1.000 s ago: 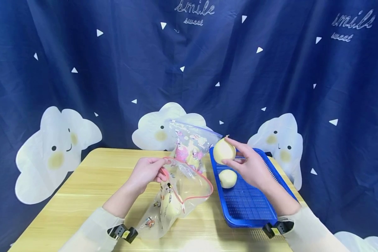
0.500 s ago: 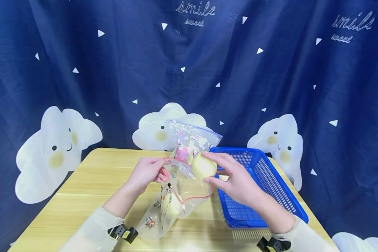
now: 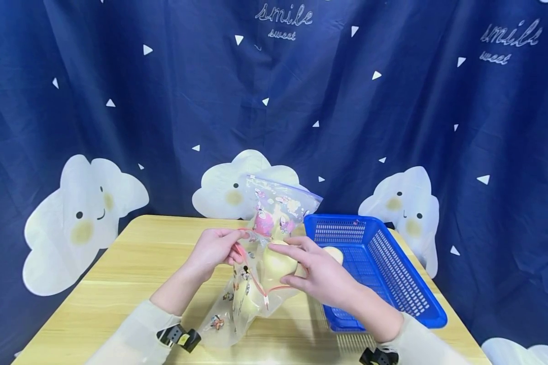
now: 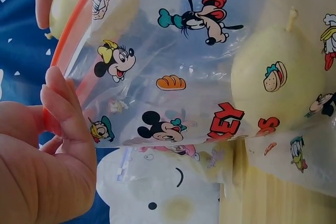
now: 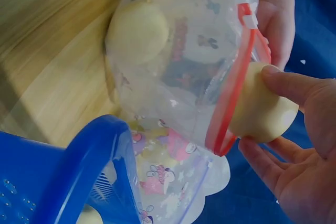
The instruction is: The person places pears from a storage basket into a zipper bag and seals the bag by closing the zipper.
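Note:
My left hand [image 3: 214, 248] pinches the red zip edge of a clear cartoon-printed zip bag [image 4: 184, 108], whose mouth gapes toward the right. Low inside that bag lies a pale yellow pear [image 5: 139, 32], its stem showing through the plastic in the left wrist view. With thumb and fingers, my right hand [image 3: 319, 268] grips another pear [image 5: 262, 108] at the mouth, part of it past the red edge. One more pear [image 3: 334, 254] sits in the blue plastic basket [image 3: 392, 263], partly hidden behind the right hand.
Behind the held bag stands a second zip bag [image 3: 285, 195] with a purple zip edge, pink prints and pale round contents. The basket occupies the right side of the wooden table [image 3: 132, 274]. A dark blue curtain [image 3: 164, 101] hangs behind the table.
My right hand has carried the pear from above the basket leftward and down to the bag's mouth. The left hand keeps its hold on the zip edge, and the basket has come into fuller view.

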The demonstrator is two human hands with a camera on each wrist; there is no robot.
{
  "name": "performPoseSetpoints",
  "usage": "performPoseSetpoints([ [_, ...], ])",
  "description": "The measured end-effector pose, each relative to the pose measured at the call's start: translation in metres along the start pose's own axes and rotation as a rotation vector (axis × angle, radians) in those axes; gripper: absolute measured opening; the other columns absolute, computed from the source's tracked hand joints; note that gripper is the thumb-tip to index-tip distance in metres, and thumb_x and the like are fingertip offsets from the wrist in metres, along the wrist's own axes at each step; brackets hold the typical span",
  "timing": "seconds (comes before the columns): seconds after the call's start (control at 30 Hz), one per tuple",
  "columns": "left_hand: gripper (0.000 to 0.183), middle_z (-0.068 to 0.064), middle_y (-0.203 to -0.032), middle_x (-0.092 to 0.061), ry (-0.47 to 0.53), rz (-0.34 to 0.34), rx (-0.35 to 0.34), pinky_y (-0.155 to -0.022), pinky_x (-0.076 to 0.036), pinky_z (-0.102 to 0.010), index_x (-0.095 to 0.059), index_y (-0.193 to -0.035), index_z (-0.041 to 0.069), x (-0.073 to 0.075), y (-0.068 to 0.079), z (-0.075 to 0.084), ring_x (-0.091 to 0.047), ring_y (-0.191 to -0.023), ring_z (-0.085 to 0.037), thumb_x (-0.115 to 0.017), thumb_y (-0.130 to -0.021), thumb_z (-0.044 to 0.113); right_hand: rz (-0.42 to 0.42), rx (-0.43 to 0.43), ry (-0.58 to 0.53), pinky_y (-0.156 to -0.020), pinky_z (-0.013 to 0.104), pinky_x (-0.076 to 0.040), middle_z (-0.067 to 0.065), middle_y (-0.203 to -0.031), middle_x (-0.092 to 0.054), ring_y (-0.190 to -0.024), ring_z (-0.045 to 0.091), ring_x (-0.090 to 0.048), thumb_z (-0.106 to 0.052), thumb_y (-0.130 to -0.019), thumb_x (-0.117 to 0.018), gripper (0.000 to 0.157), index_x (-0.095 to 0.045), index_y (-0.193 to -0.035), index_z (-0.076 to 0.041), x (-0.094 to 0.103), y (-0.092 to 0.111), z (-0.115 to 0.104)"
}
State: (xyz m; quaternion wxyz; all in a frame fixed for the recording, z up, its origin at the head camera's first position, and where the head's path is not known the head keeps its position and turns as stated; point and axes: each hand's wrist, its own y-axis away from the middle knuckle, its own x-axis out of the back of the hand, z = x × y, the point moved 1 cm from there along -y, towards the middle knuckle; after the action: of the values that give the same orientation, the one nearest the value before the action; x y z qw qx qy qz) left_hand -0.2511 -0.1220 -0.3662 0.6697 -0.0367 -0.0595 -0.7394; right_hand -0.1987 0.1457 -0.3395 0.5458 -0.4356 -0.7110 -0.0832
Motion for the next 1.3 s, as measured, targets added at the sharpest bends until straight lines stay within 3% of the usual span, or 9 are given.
performPoseSetpoints([
  [0.07,0.033,0.002,-0.065,-0.07,-0.004,-0.002,-0.001,-0.057,-0.057,-0.018,-0.079,-0.122,-0.003,-0.001,-0.002,0.002,-0.068,-0.057,-0.005,-0.066,-0.108,0.025,0.013,0.031,0.04,-0.082,0.027,-0.063,0.016,-0.155,-0.058,-0.094,0.011,-0.075,-0.017,-0.093,-0.09,0.069,-0.063,-0.155,-0.026,-0.002,-0.001,0.0],
  [0.17,0.035,0.002,-0.066,-0.071,-0.009,-0.004,-0.003,-0.059,-0.057,-0.017,-0.08,-0.119,-0.003,-0.005,-0.006,0.008,-0.069,-0.059,-0.006,-0.066,-0.109,0.028,0.047,0.085,0.115,-0.088,0.031,-0.065,0.016,-0.151,-0.061,-0.122,0.026,-0.072,-0.016,-0.09,-0.092,0.069,-0.065,-0.153,-0.025,-0.004,-0.004,0.001],
  [0.4,0.036,0.003,-0.066,-0.071,0.026,-0.011,-0.05,-0.056,-0.053,-0.016,-0.078,-0.126,-0.002,-0.013,-0.013,0.026,-0.066,-0.056,-0.005,-0.064,-0.112,0.029,0.121,0.104,0.211,-0.09,0.036,-0.066,0.017,-0.152,-0.062,-0.122,0.028,-0.072,-0.016,-0.086,-0.095,0.071,-0.068,-0.151,-0.023,-0.001,-0.013,0.007],
  [0.6,0.036,0.004,-0.065,-0.07,0.074,0.001,-0.041,-0.055,-0.053,-0.015,-0.077,-0.132,0.0,-0.01,-0.013,0.027,-0.065,-0.056,-0.004,-0.063,-0.112,0.026,0.145,0.088,0.175,-0.099,0.043,-0.065,0.014,-0.153,-0.062,-0.13,0.03,-0.07,-0.02,-0.089,-0.093,0.065,-0.069,-0.149,-0.022,0.001,-0.017,0.01],
  [0.67,0.036,0.004,-0.065,-0.07,0.084,0.008,-0.042,-0.055,-0.053,-0.015,-0.076,-0.133,-0.001,-0.008,-0.013,0.027,-0.065,-0.055,-0.004,-0.062,-0.112,0.025,0.155,0.076,0.132,-0.095,0.041,-0.065,0.013,-0.153,-0.063,-0.121,0.029,-0.073,-0.02,-0.093,-0.089,0.059,-0.07,-0.149,-0.02,0.004,-0.018,0.012],
  [0.83,0.036,0.004,-0.064,-0.069,0.101,0.008,-0.031,-0.054,-0.052,-0.015,-0.075,-0.135,-0.001,-0.003,-0.011,0.022,-0.064,-0.054,-0.002,-0.062,-0.112,0.023,0.221,-0.084,-0.013,-0.089,0.037,-0.066,0.01,-0.143,-0.068,-0.107,0.024,-0.073,-0.018,-0.103,-0.079,0.045,-0.071,-0.147,-0.018,0.023,-0.021,0.03],
  [0.97,0.036,0.005,-0.064,-0.068,0.093,0.021,-0.034,-0.053,-0.052,-0.015,-0.075,-0.135,0.0,0.001,-0.009,0.02,-0.062,-0.053,-0.002,-0.062,-0.112,0.024,0.248,-0.272,-0.047,-0.1,0.051,-0.065,0.015,-0.143,-0.067,-0.12,0.032,-0.074,-0.021,-0.106,-0.076,0.043,-0.07,-0.148,-0.017,0.039,-0.024,0.06],
  [1.13,0.039,0.005,-0.064,-0.068,0.086,0.002,-0.041,-0.053,-0.052,-0.015,-0.073,-0.138,-0.001,0.003,-0.007,0.019,-0.063,-0.055,-0.002,-0.062,-0.112,0.026,0.186,-0.458,-0.008,-0.103,0.059,-0.062,0.022,-0.152,-0.06,-0.126,0.04,-0.072,-0.03,-0.108,-0.072,0.047,-0.065,-0.153,-0.017,0.046,-0.024,0.103],
  [1.3,0.039,0.005,-0.064,-0.068,0.085,-0.013,-0.048,-0.054,-0.052,-0.015,-0.072,-0.139,-0.001,0.001,-0.006,0.019,-0.064,-0.054,-0.001,-0.062,-0.112,0.025,0.123,-0.566,0.006,-0.107,0.062,-0.058,0.024,-0.153,-0.058,-0.128,0.042,-0.069,-0.034,-0.11,-0.069,0.049,-0.062,-0.154,-0.016,0.044,-0.025,0.135],
])
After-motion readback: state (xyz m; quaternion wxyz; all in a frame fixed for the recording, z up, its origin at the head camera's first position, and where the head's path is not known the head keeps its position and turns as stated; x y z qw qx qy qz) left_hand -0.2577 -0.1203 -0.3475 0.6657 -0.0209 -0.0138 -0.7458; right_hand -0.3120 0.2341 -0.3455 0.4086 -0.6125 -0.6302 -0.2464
